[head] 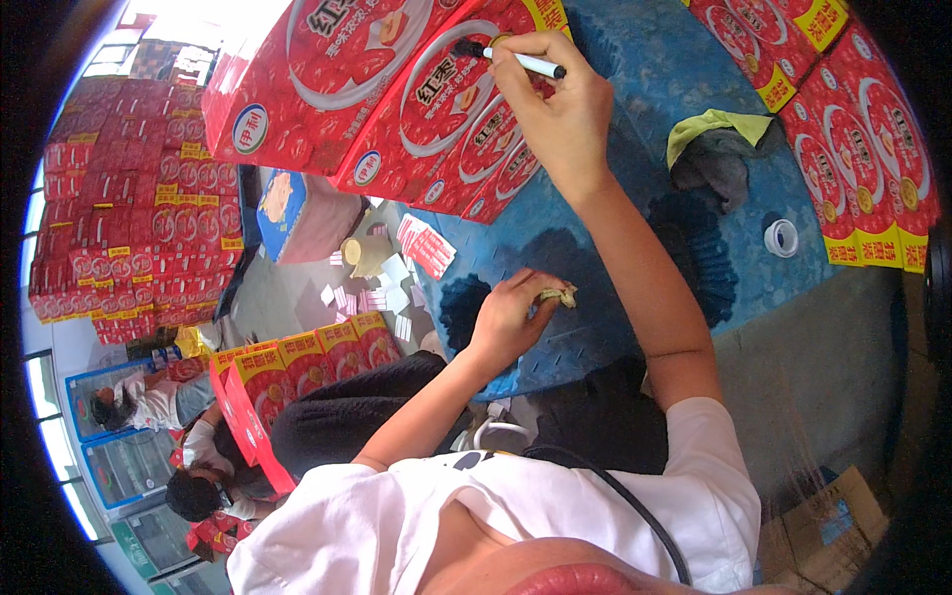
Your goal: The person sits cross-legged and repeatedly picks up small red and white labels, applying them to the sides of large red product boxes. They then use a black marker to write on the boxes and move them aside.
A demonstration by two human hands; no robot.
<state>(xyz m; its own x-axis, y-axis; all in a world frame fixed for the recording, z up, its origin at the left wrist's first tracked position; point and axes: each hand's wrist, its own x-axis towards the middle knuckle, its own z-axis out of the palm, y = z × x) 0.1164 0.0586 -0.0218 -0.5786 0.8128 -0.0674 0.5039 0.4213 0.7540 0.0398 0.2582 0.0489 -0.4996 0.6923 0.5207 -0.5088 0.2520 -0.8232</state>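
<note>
My right hand [561,123] grips a slim white marker-like tool [526,62] with a dark, fuzzy tip. That tip is over the face of a red printed carton [439,111], close to a round gold mark partly covered by my fingers. Whether it touches the carton, I cannot tell. Lower down, my left hand [512,312] pinches a crumpled pale-yellow cloth or tissue [561,296] above the blue worktop [617,37]. Several such cartons stand in a row at the worktop's far left.
On the worktop are dark stains, a grey and yellow-green cloth [714,152], a small white round container [781,238] and a stack of printed cards [426,245]. More red cartons [855,141] line the right. People sit at the left, near stacked cartons [141,223]. Paper pieces litter the floor.
</note>
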